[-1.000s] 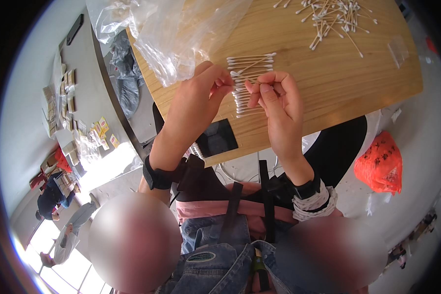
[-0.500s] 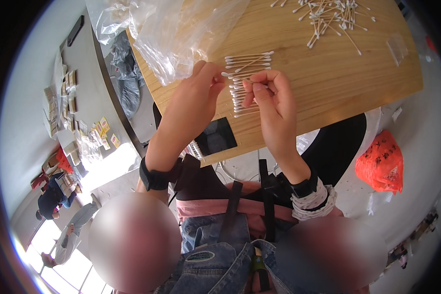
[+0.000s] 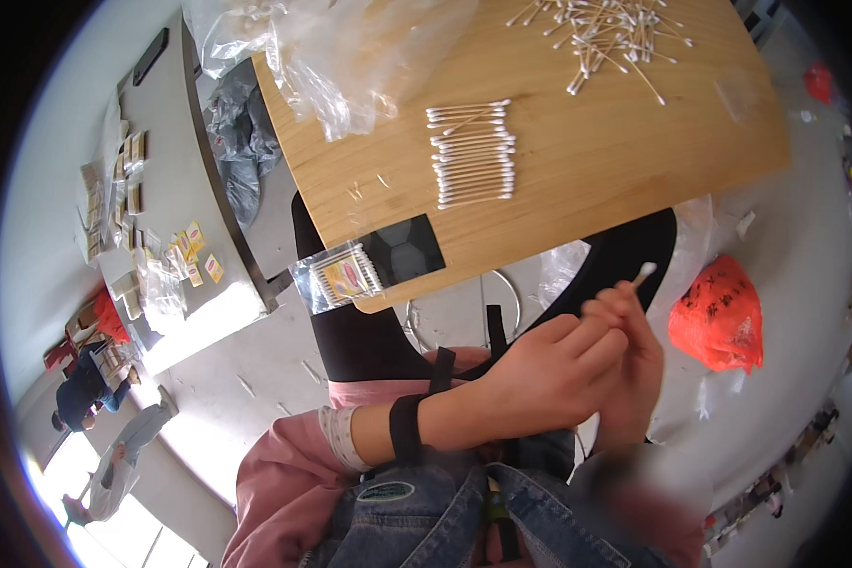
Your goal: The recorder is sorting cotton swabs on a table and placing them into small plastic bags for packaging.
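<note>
Off the table's near right edge, my two hands meet over the floor. My right hand (image 3: 642,369) is closed, with a cotton swab (image 3: 646,272) sticking up from its fingertips, one white tip showing. My left hand (image 3: 549,379) reaches across and presses curled fingers against the right one; what these hold, if anything, is hidden. A neat row of cotton swabs (image 3: 475,163) lies side by side on the wooden table (image 3: 369,189), with one swab slanted across others near the far end. A loose heap of cotton swabs (image 3: 617,43) lies at the far right.
Clear plastic bags (image 3: 322,57) cover the table's far left. A clear pack of swabs (image 3: 346,276) and a dark flat panel (image 3: 409,254) sit at its near left corner. An orange-red bag (image 3: 718,317) stands on the floor at right. A grey table (image 3: 175,151) is on the left.
Both hands have left the row and moved right and nearer to me, off the table, with a swab. The whole row and the clear pack are now uncovered.
</note>
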A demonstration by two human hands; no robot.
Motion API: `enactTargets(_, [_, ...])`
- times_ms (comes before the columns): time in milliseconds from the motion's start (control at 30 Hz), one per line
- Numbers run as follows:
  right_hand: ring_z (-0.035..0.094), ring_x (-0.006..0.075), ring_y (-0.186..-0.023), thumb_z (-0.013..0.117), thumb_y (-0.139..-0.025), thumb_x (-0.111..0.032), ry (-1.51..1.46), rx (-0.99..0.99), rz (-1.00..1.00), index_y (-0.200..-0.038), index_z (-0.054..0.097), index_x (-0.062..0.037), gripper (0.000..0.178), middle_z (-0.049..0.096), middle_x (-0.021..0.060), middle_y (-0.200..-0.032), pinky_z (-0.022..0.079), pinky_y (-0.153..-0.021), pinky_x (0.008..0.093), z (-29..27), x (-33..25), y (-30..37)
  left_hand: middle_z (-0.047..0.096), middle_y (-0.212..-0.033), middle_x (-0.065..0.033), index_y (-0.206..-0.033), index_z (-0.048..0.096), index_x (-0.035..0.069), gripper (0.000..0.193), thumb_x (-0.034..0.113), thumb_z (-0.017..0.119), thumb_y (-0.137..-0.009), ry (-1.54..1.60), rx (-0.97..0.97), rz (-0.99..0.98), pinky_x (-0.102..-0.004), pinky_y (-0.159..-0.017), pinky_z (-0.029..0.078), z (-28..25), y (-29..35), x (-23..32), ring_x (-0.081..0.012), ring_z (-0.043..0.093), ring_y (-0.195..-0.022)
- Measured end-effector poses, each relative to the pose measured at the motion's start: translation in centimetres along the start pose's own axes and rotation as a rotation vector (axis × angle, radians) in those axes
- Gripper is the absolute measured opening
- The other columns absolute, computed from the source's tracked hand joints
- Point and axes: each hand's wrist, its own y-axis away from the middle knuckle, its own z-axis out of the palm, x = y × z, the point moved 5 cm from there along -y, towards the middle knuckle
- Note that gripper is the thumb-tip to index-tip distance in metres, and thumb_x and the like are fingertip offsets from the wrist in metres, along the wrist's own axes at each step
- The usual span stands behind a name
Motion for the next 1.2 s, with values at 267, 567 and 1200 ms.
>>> enactTargets(267, [0.059, 0.0164, -0.096, 0.052, -0.102, -0.006, 1.103, 0.382, -0.832, -0.119, 0.059, 0.0015, 0.020, 0.061, 0.0134, -0.115, 0.050, -0.085, 0.0277, -13.7, -16.9, -0.9, 0.058, -0.087, -0.0080, -0.090, 0.070, 0.006, 0.023, 0.002, 0.078, -0.070, -0.075, 0.053, -0.207, -0.0387, -0.066, 0.048, -3.7, 2.8, -4.8, -0.0281, 0.061, -0.079])
enactTargets(567, [0.063, 0.0262, -0.105, 0.061, -0.095, -0.001, 1.805, -0.016, -0.946, -0.121, 0.065, -0.0043, 0.027, 0.067, 0.0097, -0.116, 0.049, -0.094, 0.0337, 3.7, -9.7, -6.1, 0.062, -0.111, -0.0117, -0.114, 0.066, 0.006, 0.036, 0.006, 0.075, -0.079, -0.311, 0.093, -0.490, -0.0433, -0.089, 0.050, -6.8, 4.3, -10.6, -0.0321, 0.061, -0.106])
enactTargets(1200, [0.062, 0.0300, -0.084, 0.068, -0.087, -0.004, 1.841, -0.681, -1.054, -0.089, 0.066, -0.0031, 0.003, 0.063, 0.0091, -0.086, 0.050, -0.072, 0.0393, 13.0, 0.5, -17.7, 0.024, -0.163, -0.0237, -0.153, 0.027, -0.008, 0.104, 0.059, 0.065, -0.084, -0.522, -0.136, -0.543, -0.0525, -0.121, 0.022, -0.2, 3.7, -13.8, -0.0353, 0.022, -0.153])
